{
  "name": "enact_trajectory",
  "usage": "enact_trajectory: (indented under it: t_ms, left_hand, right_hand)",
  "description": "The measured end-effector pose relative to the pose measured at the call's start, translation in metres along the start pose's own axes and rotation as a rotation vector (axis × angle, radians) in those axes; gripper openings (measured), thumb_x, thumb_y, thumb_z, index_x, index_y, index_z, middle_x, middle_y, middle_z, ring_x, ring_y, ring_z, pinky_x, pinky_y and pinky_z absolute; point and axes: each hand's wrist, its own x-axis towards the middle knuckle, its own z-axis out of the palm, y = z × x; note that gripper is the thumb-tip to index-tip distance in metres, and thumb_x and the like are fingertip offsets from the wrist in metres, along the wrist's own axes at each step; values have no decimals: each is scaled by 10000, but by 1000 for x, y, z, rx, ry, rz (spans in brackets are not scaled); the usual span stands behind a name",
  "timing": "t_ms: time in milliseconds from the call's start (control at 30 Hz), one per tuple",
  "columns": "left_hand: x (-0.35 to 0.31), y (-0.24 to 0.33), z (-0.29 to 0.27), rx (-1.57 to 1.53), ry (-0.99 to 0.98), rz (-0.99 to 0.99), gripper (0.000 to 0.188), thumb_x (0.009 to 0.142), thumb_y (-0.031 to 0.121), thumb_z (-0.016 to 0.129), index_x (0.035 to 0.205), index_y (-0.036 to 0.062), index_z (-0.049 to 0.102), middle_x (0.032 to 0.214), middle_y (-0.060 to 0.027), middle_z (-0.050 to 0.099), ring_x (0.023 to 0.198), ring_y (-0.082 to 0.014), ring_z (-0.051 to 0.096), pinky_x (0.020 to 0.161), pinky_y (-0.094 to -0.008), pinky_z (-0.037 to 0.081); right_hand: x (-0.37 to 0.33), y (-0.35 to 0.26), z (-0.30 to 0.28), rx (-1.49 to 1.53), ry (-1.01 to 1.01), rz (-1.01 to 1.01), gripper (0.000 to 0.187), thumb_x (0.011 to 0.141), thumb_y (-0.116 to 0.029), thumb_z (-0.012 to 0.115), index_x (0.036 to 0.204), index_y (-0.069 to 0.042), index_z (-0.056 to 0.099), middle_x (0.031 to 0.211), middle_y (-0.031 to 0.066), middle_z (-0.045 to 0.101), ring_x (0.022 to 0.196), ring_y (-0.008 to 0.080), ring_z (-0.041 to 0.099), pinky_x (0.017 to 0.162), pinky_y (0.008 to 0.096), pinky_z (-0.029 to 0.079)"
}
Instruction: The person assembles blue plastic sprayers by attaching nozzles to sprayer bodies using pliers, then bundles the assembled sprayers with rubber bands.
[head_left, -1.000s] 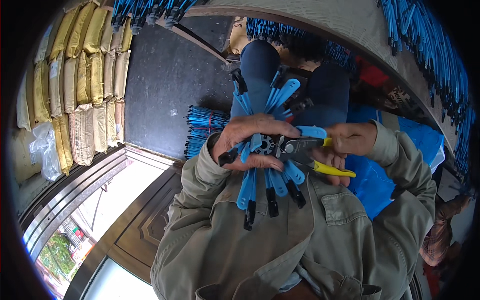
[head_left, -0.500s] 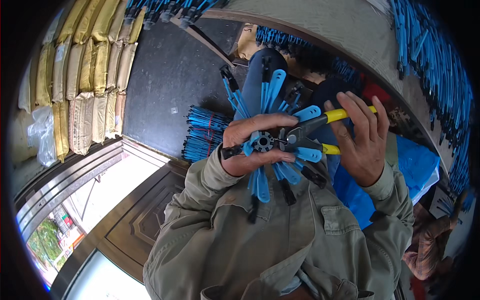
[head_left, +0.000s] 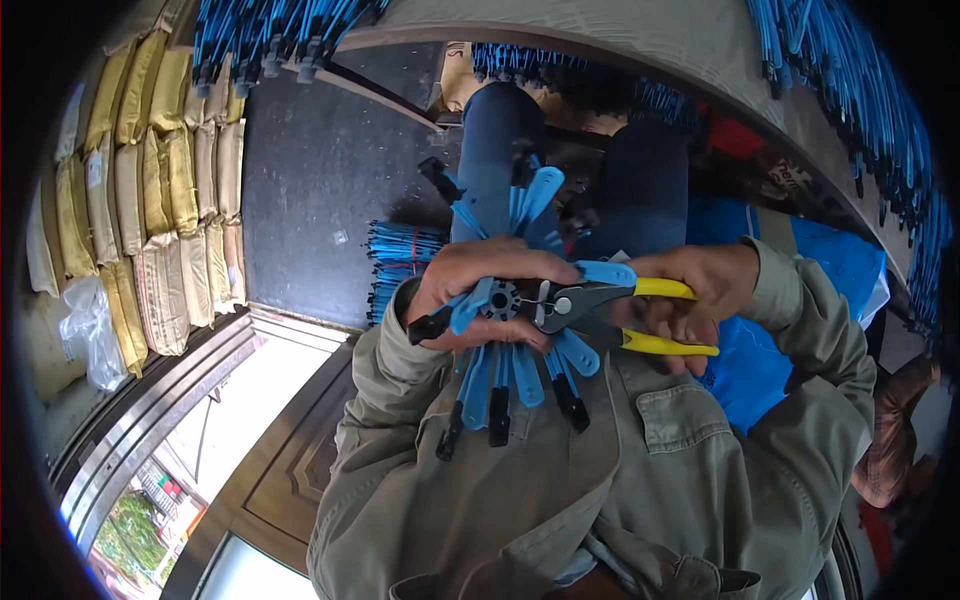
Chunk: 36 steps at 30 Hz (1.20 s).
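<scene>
My left hand (head_left: 480, 290) has its fingers wrapped round the blue sprue (head_left: 505, 300); my right hand (head_left: 700, 295) squeezes yellow-handled cutters (head_left: 600, 310), nose against its hub

We see a dark floor (head_left: 320, 170) with yellow and tan sacks (head_left: 160, 190) stacked along its left edge, a clear plastic bag (head_left: 90, 330) at their foot. Bundles of blue rods (head_left: 400, 262) lie on the dark surface; more blue rods (head_left: 850, 90) line the curved pale ledge (head_left: 640, 40). Daylight falls on a pale metal-edged sill (head_left: 170, 420); below it, perhaps greenery (head_left: 125, 520).
</scene>
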Motion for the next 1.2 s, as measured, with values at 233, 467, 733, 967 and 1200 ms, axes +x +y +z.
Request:
enact_trajectory:
  t_ms: [233, 467, 733, 967, 1200]
  left_hand:
    - [-5, -5, 7, -2, 219, -59, 519, 610, 151, 801, 1072, 31, 597, 1033, -108, 629, 852, -219, 627, 744, -314, 485]
    - [1, -2, -5, -93, -4, -76, 517, 611, 160, 801, 1064, 20, 596, 1026, -109, 630, 911, -223, 619, 799, -325, 476]
    - [-7, -6, 3, -38, 295, -85, 532, 608, 186, 801, 1070, 12, 601, 1016, -121, 629, 913, -227, 618, 802, -318, 475]
    - [-8, -3, -2, -92, 277, -152, 535, 603, 201, 803, 1060, 8, 603, 1010, -121, 629, 944, -238, 612, 834, -310, 471]
    - [-6, -14, -1, -142, 161, -30, 517, 605, 206, 804, 1039, 11, 602, 992, -113, 627, 892, -235, 618, 777, -306, 476]
  right_hand:
    - [-2, -14, 29, -1129, 650, -331, 534, 758, -228, 717, 1162, -21, 435, 783, 129, 602, 584, 248, 615, 518, 291, 493]
    - [-7, 9, 8, 887, -274, 186, 561, 761, -214, 668, 1245, -63, 428, 928, 142, 574, 729, 261, 592, 563, 335, 461]
    - [-9, -18, 44, -1092, 600, -226, 522, 785, -219, 644, 1208, -7, 423, 1042, 188, 559, 785, 308, 585, 605, 357, 469]
    - [-19, 6, 2, -83, 130, 13, 576, 884, -386, 486, 1253, 47, 398, 1077, 213, 548, 731, 260, 618, 571, 299, 496]
    - [-8, 21, 2, 368, -41, -298, 462, 859, -249, 554, 1189, 63, 470, 1078, 206, 547, 730, 244, 629, 573, 285, 512]
